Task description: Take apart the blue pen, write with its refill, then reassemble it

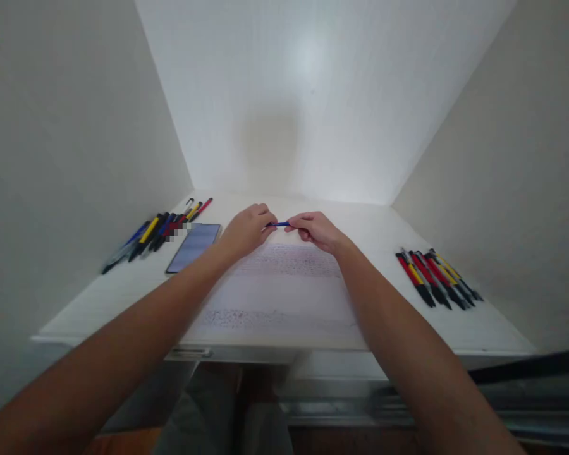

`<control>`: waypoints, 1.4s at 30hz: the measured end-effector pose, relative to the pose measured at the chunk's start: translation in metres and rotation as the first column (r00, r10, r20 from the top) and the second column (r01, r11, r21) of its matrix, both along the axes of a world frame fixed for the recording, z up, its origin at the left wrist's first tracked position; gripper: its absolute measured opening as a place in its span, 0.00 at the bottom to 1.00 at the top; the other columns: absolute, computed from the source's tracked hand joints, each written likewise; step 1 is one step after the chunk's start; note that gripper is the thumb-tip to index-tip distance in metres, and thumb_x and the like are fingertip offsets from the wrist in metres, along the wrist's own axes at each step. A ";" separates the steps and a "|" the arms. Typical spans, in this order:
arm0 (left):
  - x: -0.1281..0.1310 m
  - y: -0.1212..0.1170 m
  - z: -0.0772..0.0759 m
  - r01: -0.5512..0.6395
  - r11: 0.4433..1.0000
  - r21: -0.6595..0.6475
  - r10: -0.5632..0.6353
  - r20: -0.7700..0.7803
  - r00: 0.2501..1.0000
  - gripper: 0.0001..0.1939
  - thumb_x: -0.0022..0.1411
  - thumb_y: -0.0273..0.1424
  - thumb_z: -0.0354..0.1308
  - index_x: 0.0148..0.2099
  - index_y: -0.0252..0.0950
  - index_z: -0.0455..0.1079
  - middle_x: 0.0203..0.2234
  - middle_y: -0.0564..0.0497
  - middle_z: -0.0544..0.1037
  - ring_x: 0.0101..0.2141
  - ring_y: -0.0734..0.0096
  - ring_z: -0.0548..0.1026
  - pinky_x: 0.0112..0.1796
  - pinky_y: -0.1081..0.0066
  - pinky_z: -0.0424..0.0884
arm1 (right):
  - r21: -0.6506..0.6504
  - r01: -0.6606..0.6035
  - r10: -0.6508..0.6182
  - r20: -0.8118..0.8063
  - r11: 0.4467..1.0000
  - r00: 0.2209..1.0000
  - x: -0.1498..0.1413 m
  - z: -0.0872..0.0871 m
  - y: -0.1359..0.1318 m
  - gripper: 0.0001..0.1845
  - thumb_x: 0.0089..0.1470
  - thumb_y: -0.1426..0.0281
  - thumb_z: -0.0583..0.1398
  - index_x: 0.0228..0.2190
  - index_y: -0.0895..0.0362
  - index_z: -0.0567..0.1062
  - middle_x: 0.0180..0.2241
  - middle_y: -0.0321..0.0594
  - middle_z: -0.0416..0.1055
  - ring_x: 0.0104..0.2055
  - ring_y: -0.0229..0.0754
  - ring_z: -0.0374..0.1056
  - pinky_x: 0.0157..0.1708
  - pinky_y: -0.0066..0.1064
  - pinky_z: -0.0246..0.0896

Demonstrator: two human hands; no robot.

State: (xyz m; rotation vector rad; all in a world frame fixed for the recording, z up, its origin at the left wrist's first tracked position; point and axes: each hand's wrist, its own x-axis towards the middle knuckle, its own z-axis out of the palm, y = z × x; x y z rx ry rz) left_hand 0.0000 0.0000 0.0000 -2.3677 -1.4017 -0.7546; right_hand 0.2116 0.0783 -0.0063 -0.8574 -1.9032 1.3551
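Observation:
Between my two hands runs a thin blue pen (279, 224), held level just beyond the top of a written-on sheet of paper (284, 294). My left hand (251, 229) pinches its left end with thumb and fingers. The right end sits in the fingertips of my right hand (315, 229). My fingers cover both ends, so I cannot see the tip or any cap. Rows of small handwriting fill the upper part of the sheet, with another band of marks near its lower edge.
A phone (195, 248) lies left of the paper. Beyond it is a pile of pens (154, 232) in several colours along the left wall. Another group of red, yellow and black pens (434, 278) lies at the right. White walls enclose the desk (384, 322) on three sides.

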 end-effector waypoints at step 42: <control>-0.030 0.004 -0.017 -0.026 0.951 -0.308 0.037 0.030 0.999 0.17 0.66 0.27 0.49 0.49 0.36 0.78 0.43 0.42 0.81 0.43 0.59 0.76 0.47 0.59 0.70 | 0.554 -0.130 -0.194 0.488 0.823 0.851 0.014 -0.010 0.021 0.11 0.49 0.77 0.62 0.32 0.54 0.83 0.34 0.42 0.79 0.34 0.43 0.70 0.37 0.35 0.61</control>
